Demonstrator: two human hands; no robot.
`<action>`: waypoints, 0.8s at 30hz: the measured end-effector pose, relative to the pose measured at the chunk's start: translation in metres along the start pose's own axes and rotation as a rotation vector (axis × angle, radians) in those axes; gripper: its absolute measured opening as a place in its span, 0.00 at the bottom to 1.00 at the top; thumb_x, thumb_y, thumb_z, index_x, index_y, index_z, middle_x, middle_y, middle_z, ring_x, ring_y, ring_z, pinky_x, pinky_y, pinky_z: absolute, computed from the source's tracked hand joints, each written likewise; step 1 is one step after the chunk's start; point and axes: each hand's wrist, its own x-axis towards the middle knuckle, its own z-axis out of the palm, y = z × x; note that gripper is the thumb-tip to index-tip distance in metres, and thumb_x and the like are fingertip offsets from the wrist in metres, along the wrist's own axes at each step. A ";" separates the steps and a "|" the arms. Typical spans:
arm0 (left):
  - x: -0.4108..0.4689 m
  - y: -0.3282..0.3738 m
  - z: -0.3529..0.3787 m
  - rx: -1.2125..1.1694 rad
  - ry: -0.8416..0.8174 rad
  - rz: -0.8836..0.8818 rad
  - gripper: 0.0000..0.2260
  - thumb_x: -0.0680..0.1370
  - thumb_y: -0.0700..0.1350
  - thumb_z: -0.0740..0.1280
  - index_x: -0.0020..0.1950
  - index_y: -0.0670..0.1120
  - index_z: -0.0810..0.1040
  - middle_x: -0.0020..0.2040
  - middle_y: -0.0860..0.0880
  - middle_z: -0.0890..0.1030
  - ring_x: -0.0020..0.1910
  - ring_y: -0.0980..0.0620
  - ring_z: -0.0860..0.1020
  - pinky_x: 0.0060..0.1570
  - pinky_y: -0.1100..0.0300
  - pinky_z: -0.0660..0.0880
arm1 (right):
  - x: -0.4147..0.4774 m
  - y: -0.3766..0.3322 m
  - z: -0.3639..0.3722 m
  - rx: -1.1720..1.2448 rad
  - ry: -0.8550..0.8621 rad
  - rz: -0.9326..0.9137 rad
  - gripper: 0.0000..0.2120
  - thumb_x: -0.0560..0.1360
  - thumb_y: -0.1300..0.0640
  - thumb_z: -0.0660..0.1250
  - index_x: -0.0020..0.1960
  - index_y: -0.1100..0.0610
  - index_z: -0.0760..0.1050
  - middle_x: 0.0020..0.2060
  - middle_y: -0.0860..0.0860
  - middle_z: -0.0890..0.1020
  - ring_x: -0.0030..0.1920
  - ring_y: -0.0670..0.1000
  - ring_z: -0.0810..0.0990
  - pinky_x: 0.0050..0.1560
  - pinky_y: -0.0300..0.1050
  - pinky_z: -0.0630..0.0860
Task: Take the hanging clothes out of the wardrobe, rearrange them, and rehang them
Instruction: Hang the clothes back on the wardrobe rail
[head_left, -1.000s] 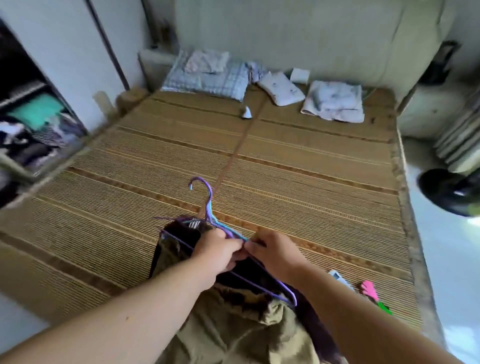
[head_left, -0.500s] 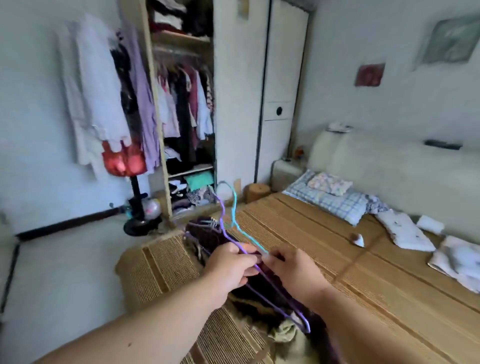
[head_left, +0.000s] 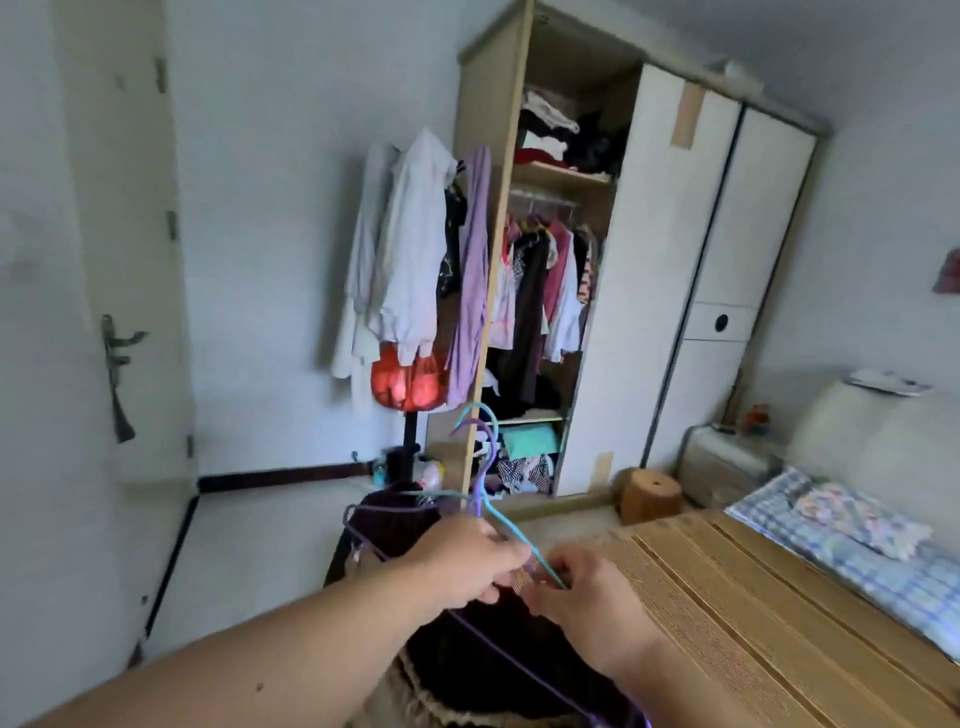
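Hangers are bunched between both hands in front of the chest. The left hand (head_left: 467, 564) has its fingers (head_left: 501, 566) clenched round the wires where the necks meet, thumb side up. The right hand (head_left: 582, 605) sits just beside it, knuckles nearly touching, and its fingers (head_left: 545, 571) are curled in, pinching the lower end of the blue hanger (head_left: 511, 531). That hanger's wire runs up and away from the right fingers, crosses over the left fingers, and ends in a hook above them. The purple hanger (head_left: 480, 483) rises from the same grip, its hook just under the blue one; its other arm drops below the left fingers toward the bottom edge of the view. A dark garment (head_left: 395, 522) hangs from these wires, draped left of and beneath the left fingers, with a pale fringed hem showing under the forearm.

Well beyond the fingers stands the wardrobe (head_left: 649, 260), its left bay open, with clothes on the rail (head_left: 540, 270) and folded piles on the shelves above and below. Left of that, shirts (head_left: 405, 249) and a red bag (head_left: 410, 384) hang on a stand. Right of the fingers lies the bed (head_left: 753, 597) with its woven mat, and a wooden stool (head_left: 649, 493) sits at its corner
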 end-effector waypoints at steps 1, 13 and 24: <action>0.009 -0.007 -0.028 0.070 0.054 0.032 0.13 0.74 0.56 0.68 0.35 0.48 0.76 0.31 0.56 0.80 0.29 0.57 0.78 0.26 0.68 0.71 | 0.015 -0.008 0.016 0.035 -0.018 0.017 0.08 0.67 0.56 0.72 0.34 0.53 0.74 0.24 0.45 0.75 0.24 0.39 0.69 0.29 0.33 0.66; 0.151 -0.072 -0.229 -0.037 0.367 0.076 0.13 0.78 0.53 0.62 0.39 0.47 0.76 0.38 0.53 0.81 0.39 0.52 0.80 0.44 0.59 0.72 | 0.195 -0.093 0.151 0.134 -0.252 -0.013 0.05 0.66 0.58 0.72 0.35 0.55 0.76 0.24 0.45 0.79 0.24 0.39 0.71 0.28 0.29 0.66; 0.365 -0.083 -0.323 -0.318 0.440 0.174 0.10 0.81 0.39 0.57 0.46 0.48 0.77 0.40 0.51 0.80 0.43 0.54 0.80 0.54 0.59 0.74 | 0.451 -0.083 0.204 -0.002 -0.402 -0.195 0.10 0.71 0.50 0.70 0.52 0.45 0.76 0.30 0.45 0.76 0.27 0.39 0.72 0.30 0.30 0.66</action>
